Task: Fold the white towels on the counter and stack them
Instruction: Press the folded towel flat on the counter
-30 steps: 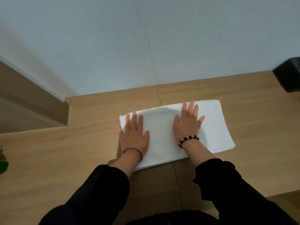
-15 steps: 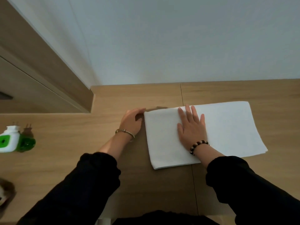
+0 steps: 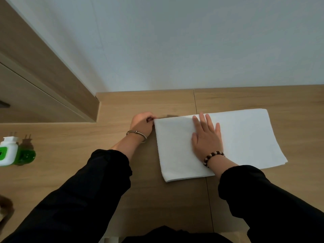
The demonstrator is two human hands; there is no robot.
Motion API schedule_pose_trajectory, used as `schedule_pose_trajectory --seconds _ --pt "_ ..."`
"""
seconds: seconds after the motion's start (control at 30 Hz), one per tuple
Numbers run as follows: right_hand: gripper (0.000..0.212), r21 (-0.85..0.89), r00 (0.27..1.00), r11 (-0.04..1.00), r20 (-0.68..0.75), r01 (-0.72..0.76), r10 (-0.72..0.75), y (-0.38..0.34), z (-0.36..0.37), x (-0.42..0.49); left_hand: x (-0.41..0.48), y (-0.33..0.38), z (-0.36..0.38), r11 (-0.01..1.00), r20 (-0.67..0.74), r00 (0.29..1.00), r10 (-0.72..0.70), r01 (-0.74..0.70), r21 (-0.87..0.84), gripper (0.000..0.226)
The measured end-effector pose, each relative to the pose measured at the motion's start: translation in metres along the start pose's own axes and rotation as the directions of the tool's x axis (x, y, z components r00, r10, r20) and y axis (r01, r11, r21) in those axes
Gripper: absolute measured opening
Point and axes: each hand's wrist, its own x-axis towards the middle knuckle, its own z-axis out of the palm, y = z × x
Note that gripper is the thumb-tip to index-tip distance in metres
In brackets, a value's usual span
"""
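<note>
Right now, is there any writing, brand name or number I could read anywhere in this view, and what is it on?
No text here can be read.
Green-and-white plastic plug-in device: the green patch on its white body bears a small dark mark, too blurred to read.
White folded towel: plain, with no print or tag showing.

Left hand (image 3: 141,124) now at towel (image 3: 245,137) corner

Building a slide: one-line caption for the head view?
Left hand pinches the far-left corner of a folded white towel on a light wooden counter while right hand presses it flat.
</note>
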Motion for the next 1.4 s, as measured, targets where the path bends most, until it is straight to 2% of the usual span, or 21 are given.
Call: schedule_pose_trajectory --seconds 0.1,0.17,0.23,0.3,0.43,0.5,0.6,0.67,0.73,0.8,0.87,0.97,1.13,1.2,1.33,1.37,1.4 --pt "0.059 -0.007 1.000 1.000 0.003 -0.015 0.015 -0.001 0.000 -0.001 0.005 0.011 -0.005 0.971 0.133 0.981 -0.142 0.164 -0.173 0.024" --pt "0.059 -0.011 1.000 1.000 0.000 -0.015 0.015 -0.001 0.000 -0.001 0.012 0.019 -0.006 0.949 0.238 0.949 -0.206 0.253 -0.190 0.024" --pt "0.059 -0.019 1.000 1.000 0.002 -0.010 0.010 0.000 0.000 0.000 0.017 0.023 -0.007 0.976 0.290 0.934 -0.207 0.219 -0.009 0.022" --pt "0.059 -0.018 1.000 1.000 0.004 -0.008 0.008 0.001 0.001 0.000 0.020 0.022 -0.004 0.978 0.290 0.934 -0.208 0.193 0.080 0.018" --pt "0.061 -0.050 0.997 0.997 0.038 -0.061 0.063 -0.007 0.001 0.000 0.019 0.021 0.001 0.981 0.144 0.971 -0.190 0.183 0.061 0.007" --pt "0.062 -0.072 0.993 0.994 0.088 -0.077 0.083 -0.020 0.003 0.007 0.023 0.022 0.001 0.976 0.063 0.984 -0.170 0.159 0.149 0.012" --pt "0.061 0.086 0.992 0.993 0.108 -0.079 0.069 -0.043 -0.005 0.020 0.026 0.025 -0.001 0.875 -0.014 0.999 -0.037 0.039 0.482 0.028" --pt "0.060 0.239 0.998 0.969 0.030 -0.064 0.059 -0.047 -0.012 0.023 0.020 0.032 0.007 0.790 -0.014 0.994 0.113 -0.081 0.607 0.040" --pt "0.059 0.232 0.997 0.970 -0.006 -0.079 0.083 -0.040 -0.014 0.018 0.002 0.036 0.025 0.746 0.071 0.980 0.188 -0.189 0.639 0.051" --pt "0.059 0.100 0.996 0.992 0.053 -0.083 0.077 -0.027 -0.009 0.008 -0.022 0.033 0.048 0.733 0.215 0.964 0.159 -0.261 0.628 0.056" --pt "0.059 -0.014 0.993 0.999 0.113 -0.029 0.030 -0.012 -0.003 -0.001 -0.040 0.025 0.063 0.723 0.278 0.954 0.110 -0.269 0.637 0.058" --pt "0.058 -0.065 0.994 0.998 0.104 -0.009 0.016 0.013 -0.003 -0.009 -0.045 0.015 0.069 0.695 0.247 0.961 0.121 -0.260 0.670 0.058" --pt "0.060 -0.072 0.961 0.960 0.038 -0.272 0.275 0.081 -0.017 -0.026 -0.040 0.007 0.060 0.715 0.233 0.964 0.132 -0.255 0.651 0.059" --pt "0.060 -0.111 0.943 0.941 0.061 -0.318 0.326 0.104 -0.024 -0.028 -0.043 0.002 0.056 0.717 0.205 0.970 0.129 -0.234 0.657 0.059" --pt "0.059 -0.034 0.900 0.903 0.064 -0.429 0.430 0.094 -0.031 -0.016 -0.044 0.022 0.066 0.767 0.133 0.990 0.048 -0.122 0.630 0.057" --pt "0.059 0.001 0.911 0.911 0.047 -0.411 0.411 0.081 -0.030 -0.017 -0.045 0.030 0.072 0.780 0.142 0.988 0.064 -0.138 0.610 0.057" --pt "0.059 0.021 0.944 0.944 0.024 -0.330 0.330 0.067 -0.026 -0.020 -0.047 0.036 0.079 0.768 0.178 0.978 0.112 -0.199 0.608 0.058"
